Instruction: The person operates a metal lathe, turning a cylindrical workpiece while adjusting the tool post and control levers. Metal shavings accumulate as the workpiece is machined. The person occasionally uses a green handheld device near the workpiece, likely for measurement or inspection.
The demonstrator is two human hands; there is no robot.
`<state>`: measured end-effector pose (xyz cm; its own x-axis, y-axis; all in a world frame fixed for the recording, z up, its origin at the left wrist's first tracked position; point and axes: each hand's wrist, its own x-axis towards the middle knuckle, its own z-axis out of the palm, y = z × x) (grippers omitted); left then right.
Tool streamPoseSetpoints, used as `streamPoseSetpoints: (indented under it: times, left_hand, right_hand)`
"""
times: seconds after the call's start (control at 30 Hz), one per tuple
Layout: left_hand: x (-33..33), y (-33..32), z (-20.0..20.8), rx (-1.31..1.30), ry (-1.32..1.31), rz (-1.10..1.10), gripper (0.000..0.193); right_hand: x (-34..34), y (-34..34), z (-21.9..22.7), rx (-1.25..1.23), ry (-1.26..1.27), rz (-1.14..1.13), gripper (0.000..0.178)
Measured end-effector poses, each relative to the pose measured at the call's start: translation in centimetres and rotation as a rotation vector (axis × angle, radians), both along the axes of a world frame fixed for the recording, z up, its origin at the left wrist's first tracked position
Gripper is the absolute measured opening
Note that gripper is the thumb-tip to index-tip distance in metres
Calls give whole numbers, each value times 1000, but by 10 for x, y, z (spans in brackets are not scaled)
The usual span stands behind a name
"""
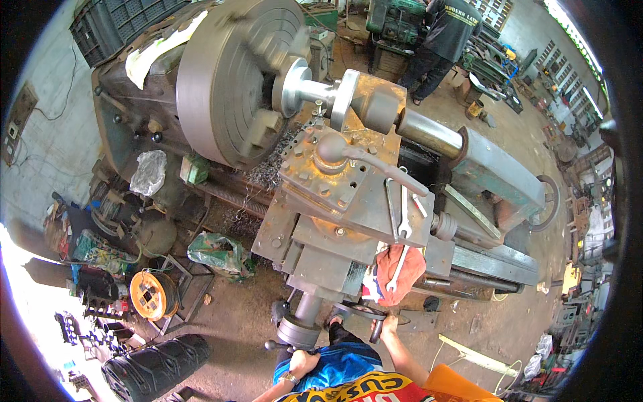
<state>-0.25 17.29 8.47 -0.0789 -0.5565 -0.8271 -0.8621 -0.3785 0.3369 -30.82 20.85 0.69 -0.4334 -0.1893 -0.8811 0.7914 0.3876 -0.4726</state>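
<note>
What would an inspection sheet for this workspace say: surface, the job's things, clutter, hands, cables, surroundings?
Surface: worn carriage top; stained floor.
Job's things: shiny metal workpiece between chuck, blurred as if spinning, and tailstock.
Clutter: wrenches around a red cloth; metal shavings by the chuck.
Hands: left hand curled at the handwheel; right hand at a crank handle, grip unclear.
Cables: dark coil on orange spool.
Surroundings: person in dark clothing near green machine.

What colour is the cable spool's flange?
Orange; the flange shows best in the head view.
</note>
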Motion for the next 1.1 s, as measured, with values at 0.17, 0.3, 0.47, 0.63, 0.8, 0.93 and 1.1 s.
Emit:
streamPoseSetpoints:
  times: [0.17,0.3,0.47,0.63,0.8,0.93,1.1]
  left_hand:
    - [-2,-6,15,39,-21,3,55]
    - [-5,-12,26,2,27,-6,54]
    - [-4,-11,23,36,21,17,54]
    - [5,-4,10,-20,138,-24,45]
    - [15,-5,56,-26,404,26,28]
    - [47,-37,109,219,308,123,34]
    - [97,-73,61,-77,57,257,36]
  right_hand:
    - [4,0,-5,39,80,76,51]
    - [-1,1,-5,-28,20,10,52]
    - [-4,4,-4,-71,10,66,47]
    - [-3,6,-14,-48,2,22,44]
    - [-9,12,-27,-38,-102,14,47]
    - [-10,19,-34,-171,-123,29,46]
    - [-12,18,-38,-64,-76,84,41]
